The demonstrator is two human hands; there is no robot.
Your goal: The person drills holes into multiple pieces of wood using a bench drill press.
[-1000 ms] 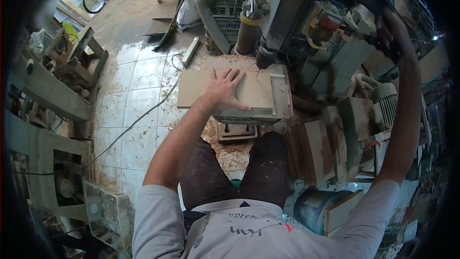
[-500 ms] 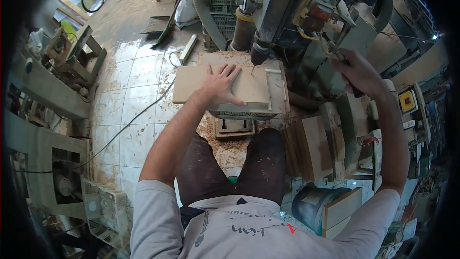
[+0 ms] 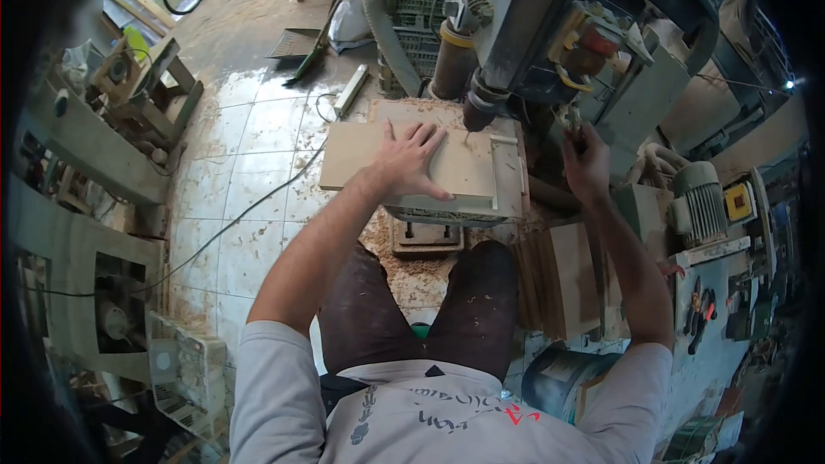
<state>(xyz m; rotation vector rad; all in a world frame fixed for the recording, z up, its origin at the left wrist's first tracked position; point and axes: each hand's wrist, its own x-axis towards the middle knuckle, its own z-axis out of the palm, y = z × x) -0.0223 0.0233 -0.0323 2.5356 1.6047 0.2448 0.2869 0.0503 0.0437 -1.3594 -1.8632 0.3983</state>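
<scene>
My left hand (image 3: 411,161) lies flat with fingers spread on a pale wooden board (image 3: 348,153). The board rests on the drill press table (image 3: 516,193), alongside a light wooden strip (image 3: 505,139) at its right. Above the board's far right part is the drill chuck (image 3: 484,105), low and close over the wood, its thin bit reaching the surface. My right hand (image 3: 589,170) is closed around the feed lever (image 3: 571,117) on the right side of the drill press; the fingers partly hide its grip.
A ribbed hose (image 3: 375,13) runs down behind the table. Upright boards (image 3: 559,279) and a bucket (image 3: 559,378) stand by my right leg. An electric motor (image 3: 698,202) sits farther right. A black cable (image 3: 245,219) crosses the sawdust-strewn tile floor (image 3: 245,180).
My right hand has swung the lever down and to the left, and the chuck has dropped closer to the board. My left hand stays on the board; the view has shifted slightly.
</scene>
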